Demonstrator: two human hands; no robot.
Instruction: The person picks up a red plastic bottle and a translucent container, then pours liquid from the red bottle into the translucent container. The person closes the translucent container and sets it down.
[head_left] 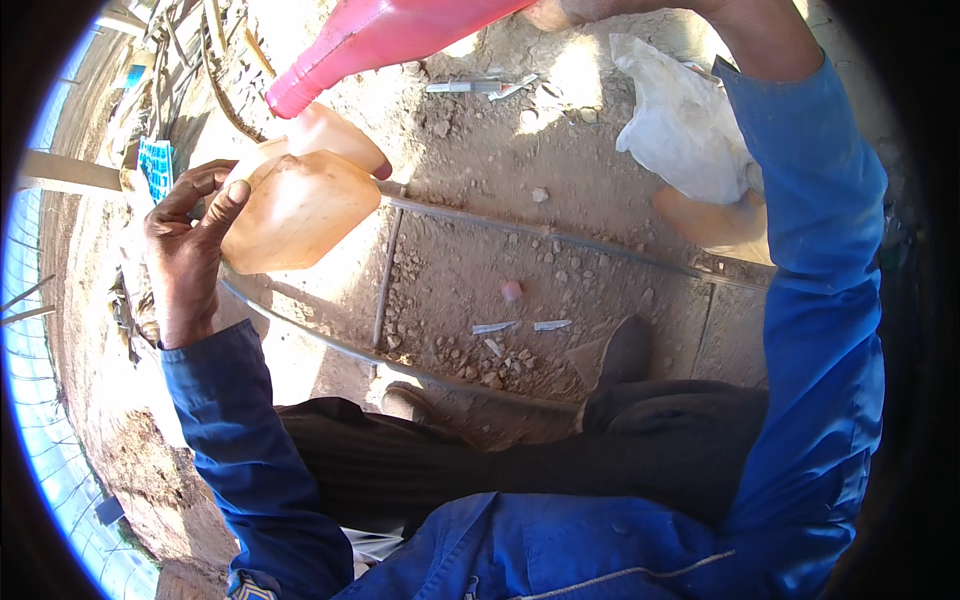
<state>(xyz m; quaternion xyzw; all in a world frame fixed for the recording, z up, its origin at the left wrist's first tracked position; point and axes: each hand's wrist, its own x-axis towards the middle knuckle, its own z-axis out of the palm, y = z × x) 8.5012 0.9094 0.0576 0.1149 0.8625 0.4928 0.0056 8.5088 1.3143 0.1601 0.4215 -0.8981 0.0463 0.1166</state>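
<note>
Aloft, smooth pink bottle (pixel 395 38), right hand (pixel 556 13) gripping it, partly cropped, left hand (pixel 193 228) pinching angular, translucent plastic container (pixel 290 225).

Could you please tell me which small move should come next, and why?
Perhaps the left hand should center the translucent orange plastic container better under the pink bottle, because the bottle's neck slants toward it but ends near its upper edge in this view.

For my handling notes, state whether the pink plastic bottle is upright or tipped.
Tipped: the pink plastic bottle slants side-on, its neck at the translucent container in the left hand.
</note>
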